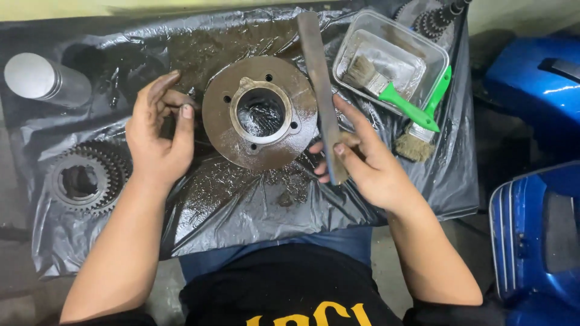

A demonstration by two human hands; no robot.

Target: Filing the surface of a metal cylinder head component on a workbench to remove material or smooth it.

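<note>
On plastic sheet point(241, 205) | R hand point(368, 166) fingers grip flat file point(320, 90) | L hand point(158, 136) fingers loose, beside flange disc point(260, 115)

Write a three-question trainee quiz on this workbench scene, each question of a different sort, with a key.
1. True or false: the right hand holds a long flat metal file.
2. Which thing lies in the clear plastic tray? A) a gear B) a paintbrush with a green handle C) a hammer
3. Fill in: the left hand hovers just left of the round metal ______ with a central bore, holding nothing.

Key
1. True.
2. B: the paintbrush rests in the tray.
3. Disc: the round metal disc lies on the black plastic sheet, with a gear further left.
</note>
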